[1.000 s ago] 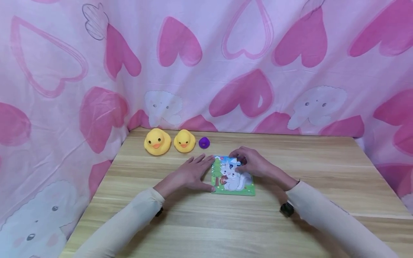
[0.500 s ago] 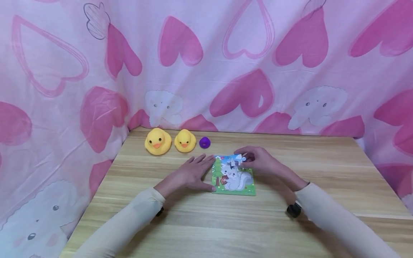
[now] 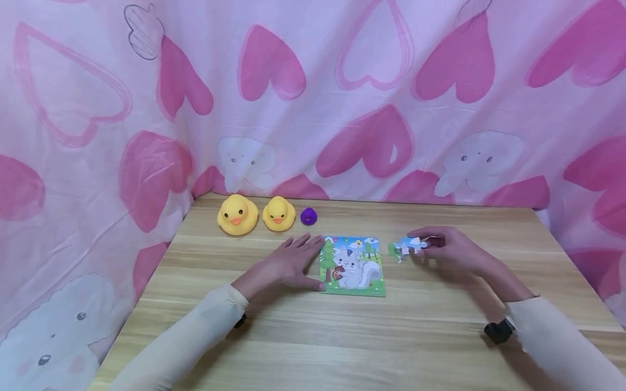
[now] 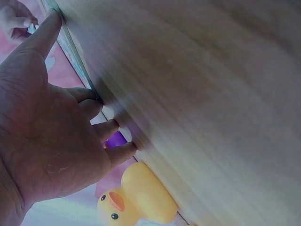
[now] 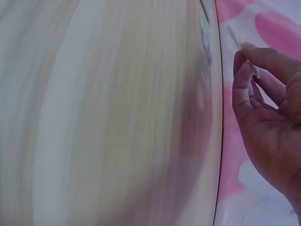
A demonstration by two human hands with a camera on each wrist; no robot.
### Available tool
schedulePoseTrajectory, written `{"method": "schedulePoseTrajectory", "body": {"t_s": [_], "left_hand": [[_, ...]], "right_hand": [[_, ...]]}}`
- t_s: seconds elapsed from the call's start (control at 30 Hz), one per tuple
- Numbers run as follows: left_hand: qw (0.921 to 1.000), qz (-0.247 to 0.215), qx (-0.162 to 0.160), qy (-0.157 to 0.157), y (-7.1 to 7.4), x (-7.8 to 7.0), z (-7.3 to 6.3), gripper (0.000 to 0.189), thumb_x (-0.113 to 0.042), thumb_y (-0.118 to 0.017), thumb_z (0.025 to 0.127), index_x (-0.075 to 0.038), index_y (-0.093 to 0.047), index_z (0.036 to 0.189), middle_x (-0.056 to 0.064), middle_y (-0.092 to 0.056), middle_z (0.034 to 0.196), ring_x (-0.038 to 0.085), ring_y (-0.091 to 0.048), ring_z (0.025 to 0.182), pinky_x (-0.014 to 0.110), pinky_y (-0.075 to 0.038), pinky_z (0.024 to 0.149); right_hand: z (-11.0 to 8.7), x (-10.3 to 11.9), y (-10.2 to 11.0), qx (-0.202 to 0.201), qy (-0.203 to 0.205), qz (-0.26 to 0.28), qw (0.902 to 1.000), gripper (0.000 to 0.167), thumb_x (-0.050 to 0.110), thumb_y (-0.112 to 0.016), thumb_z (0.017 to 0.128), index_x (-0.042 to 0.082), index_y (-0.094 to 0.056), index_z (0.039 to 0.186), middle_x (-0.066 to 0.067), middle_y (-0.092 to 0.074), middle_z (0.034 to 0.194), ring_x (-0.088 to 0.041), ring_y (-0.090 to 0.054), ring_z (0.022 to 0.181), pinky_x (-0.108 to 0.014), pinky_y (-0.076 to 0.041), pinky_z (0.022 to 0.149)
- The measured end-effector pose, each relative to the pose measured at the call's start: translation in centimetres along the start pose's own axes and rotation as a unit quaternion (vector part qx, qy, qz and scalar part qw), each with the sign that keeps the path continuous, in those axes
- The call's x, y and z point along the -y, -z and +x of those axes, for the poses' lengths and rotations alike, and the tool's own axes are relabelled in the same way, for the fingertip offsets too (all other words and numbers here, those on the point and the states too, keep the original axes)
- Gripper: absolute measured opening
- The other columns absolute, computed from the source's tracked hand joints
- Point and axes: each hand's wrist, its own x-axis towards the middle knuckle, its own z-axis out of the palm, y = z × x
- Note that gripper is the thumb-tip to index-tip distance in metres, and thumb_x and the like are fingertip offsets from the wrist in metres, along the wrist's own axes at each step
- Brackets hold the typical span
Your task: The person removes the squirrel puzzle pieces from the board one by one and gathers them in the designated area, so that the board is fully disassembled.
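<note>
A square puzzle board (image 3: 353, 269) with a white squirrel, a tree and blue sky lies flat on the wooden table. My left hand (image 3: 292, 264) rests at its left edge with fingers spread, the thumb at the near corner and fingertips at the far one. To the right of the board, my right hand (image 3: 452, 250) pinches a thin jigsaw piece (image 3: 414, 244) between thumb and fingers, above the table in the right wrist view. A greenish puzzle piece (image 3: 395, 251) shows on the table between the board and this hand, partly overlapped by the held one.
A large yellow rubber duck (image 3: 238, 215), a smaller yellow duck (image 3: 279, 214) and a tiny purple duck (image 3: 308, 216) stand in a row at the back left. Behind the wooden table (image 3: 313, 342) hangs a pink curtain (image 3: 303, 136) with hearts.
My right hand has moved off the board to the right, carrying the jigsaw piece with it. The board's upper right is uncovered now. My left hand stays at the left edge.
</note>
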Motion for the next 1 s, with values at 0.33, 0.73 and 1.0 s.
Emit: {"method": "schedulePoseTrajectory", "body": {"t_s": [0.33,0.73,1.0], "left_hand": [[1.0000,0.001,0.001,-0.004,0.0,0.2,0.0,0.116,-0.078,-0.067,0.087,-0.022,-0.013,0.172,-0.003,-0.009,0.181,0.030,-0.005,0.169,0.059,-0.008,0.136],[0.9999,0.017,0.003,0.000,0.0,0.2,0.1,0.115,-0.080,-0.065,0.087,-0.023,-0.013,0.172,-0.005,-0.009,0.181,0.029,-0.006,0.169,0.059,-0.009,0.137],[0.9999,0.012,-0.002,-0.004,-0.1,0.4,-0.1,0.115,-0.080,-0.066,0.086,-0.023,-0.014,0.172,-0.005,-0.010,0.181,0.028,-0.006,0.169,0.058,-0.009,0.137]], "right_hand": [[-0.6,-2.8,1.1,0.023,-0.040,0.027,0.9985,0.048,0.020,-0.082,0.094,0.009,-0.069,0.138,-0.014,-0.073,0.128,-0.008,-0.066,0.098,-0.021,-0.059,0.078],[-0.6,-2.9,0.8,-0.025,0.038,-0.113,0.9926,0.041,0.012,-0.084,0.090,0.011,-0.074,0.129,-0.007,-0.071,0.117,-0.017,-0.064,0.100,-0.019,-0.059,0.085],[-0.6,-2.2,0.7,-0.013,0.034,-0.116,0.9926,0.044,0.014,-0.085,0.090,0.011,-0.072,0.132,-0.009,-0.067,0.121,-0.022,-0.061,0.102,-0.022,-0.058,0.082]]}}
